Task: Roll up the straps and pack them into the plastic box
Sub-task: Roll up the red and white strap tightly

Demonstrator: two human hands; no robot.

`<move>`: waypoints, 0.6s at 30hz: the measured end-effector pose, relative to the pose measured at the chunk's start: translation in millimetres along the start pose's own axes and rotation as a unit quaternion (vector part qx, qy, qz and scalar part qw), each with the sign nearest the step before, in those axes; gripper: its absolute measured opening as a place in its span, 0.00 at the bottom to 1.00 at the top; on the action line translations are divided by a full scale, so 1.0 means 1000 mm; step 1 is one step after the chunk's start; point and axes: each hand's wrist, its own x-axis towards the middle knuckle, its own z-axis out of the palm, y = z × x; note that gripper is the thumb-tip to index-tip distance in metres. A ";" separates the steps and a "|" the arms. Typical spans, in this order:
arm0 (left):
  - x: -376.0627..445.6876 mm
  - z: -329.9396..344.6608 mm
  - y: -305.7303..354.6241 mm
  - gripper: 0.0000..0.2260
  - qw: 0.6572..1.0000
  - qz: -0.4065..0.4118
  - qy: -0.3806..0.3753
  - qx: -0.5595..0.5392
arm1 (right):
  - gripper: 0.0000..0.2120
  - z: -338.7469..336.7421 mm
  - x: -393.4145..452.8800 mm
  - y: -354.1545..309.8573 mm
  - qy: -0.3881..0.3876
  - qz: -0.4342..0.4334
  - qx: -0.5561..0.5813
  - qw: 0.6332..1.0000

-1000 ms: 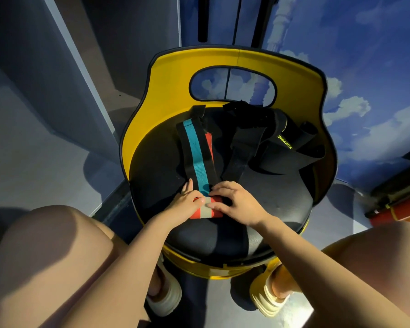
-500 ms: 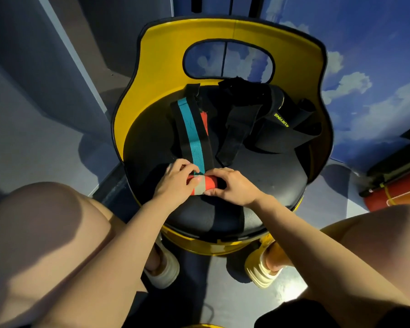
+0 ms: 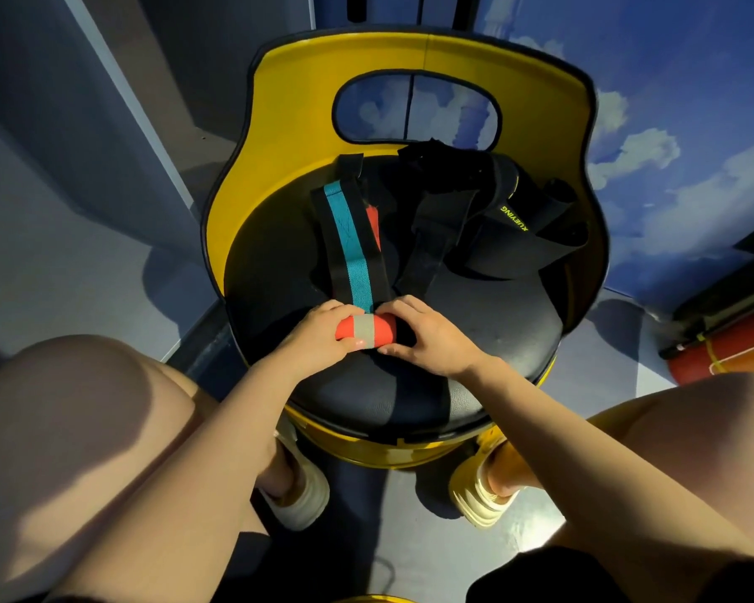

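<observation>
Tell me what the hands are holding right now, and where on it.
Both hands hold the strap roll: the left hand grips its left end, the right hand its right end. The unrolled strap lies on the seat.

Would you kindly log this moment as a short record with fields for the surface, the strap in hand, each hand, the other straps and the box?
surface: black round seat of a yellow chair
strap in hand: striped strap, near end rolled into an orange and grey roll, rest lying flat toward the chair back
left hand: grip on the roll's left end
right hand: grip on the roll's right end
other straps: black straps heaped unrolled at the back
plastic box: not in view
</observation>
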 end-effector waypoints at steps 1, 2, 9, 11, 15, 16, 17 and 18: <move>0.001 0.000 0.000 0.22 1.000 -0.006 -0.001 -0.024 | 0.25 0.001 -0.001 0.001 0.009 0.004 0.012 1.000; 0.001 0.000 -0.001 0.22 0.999 -0.012 0.000 -0.047 | 0.24 0.001 -0.001 0.001 0.015 0.009 0.023 1.000; -0.004 0.010 -0.001 0.25 0.994 -0.021 0.046 -0.094 | 0.21 -0.003 0.005 -0.002 -0.006 0.061 0.076 0.995; -0.007 0.012 0.000 0.26 0.994 -0.009 0.071 -0.086 | 0.20 -0.006 0.006 -0.003 -0.021 0.081 0.089 0.993; -0.009 0.013 0.003 0.21 0.992 -0.006 0.081 -0.095 | 0.19 -0.014 0.009 -0.004 -0.056 0.138 0.121 0.981; -0.009 0.012 0.004 0.20 0.992 -0.012 0.074 -0.100 | 0.19 -0.015 0.009 -0.005 -0.061 0.150 0.129 0.978; -0.008 0.011 0.004 0.19 0.991 -0.019 0.068 -0.109 | 0.19 -0.015 0.008 -0.006 -0.057 0.160 0.139 0.976; -0.008 0.011 0.004 0.19 0.990 -0.025 0.068 -0.122 | 0.20 -0.014 0.006 -0.008 -0.039 0.170 0.146 0.974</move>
